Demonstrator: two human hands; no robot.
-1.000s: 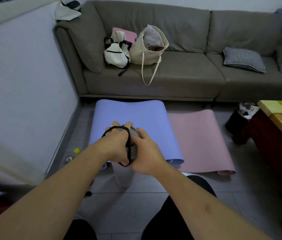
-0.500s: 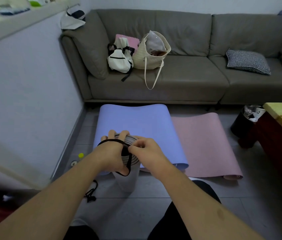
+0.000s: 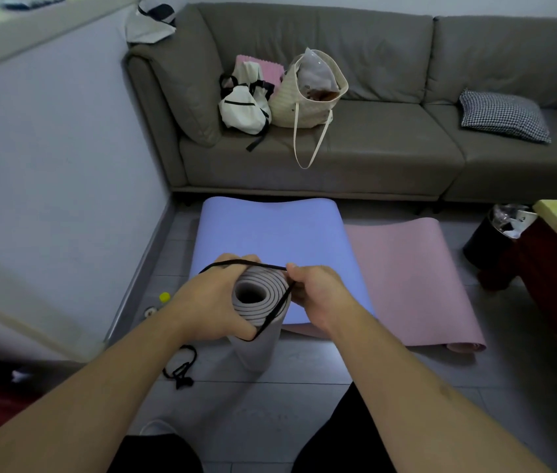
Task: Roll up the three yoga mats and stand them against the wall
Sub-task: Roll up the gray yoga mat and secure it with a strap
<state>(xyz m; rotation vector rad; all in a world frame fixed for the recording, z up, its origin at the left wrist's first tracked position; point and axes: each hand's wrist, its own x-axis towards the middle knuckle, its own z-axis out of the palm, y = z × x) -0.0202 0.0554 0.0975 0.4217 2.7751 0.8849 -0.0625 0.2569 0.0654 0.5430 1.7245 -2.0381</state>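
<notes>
I have the rolled grey mat [image 3: 259,315] standing on end on the floor just below the middle of the frame, so its spiral end faces up at me and I can work a black strap [image 3: 272,317] over it. My left hand [image 3: 213,303] wraps around the top of the roll, fingers curled over the far rim, to keep the coil from springing loose; the strap loop runs across the back of that hand. My right hand [image 3: 318,293] pinches the strap at the right of the roll and draws it taut across the end.

The blue mat [image 3: 270,233] and the pink mat [image 3: 406,268] lie flat behind the roll, toward the sofa [image 3: 372,165], not yet rolled. A second black cord [image 3: 181,368] lies on the tiles at lower left, probably for a later mat. The wall [image 3: 65,165] at left is close.
</notes>
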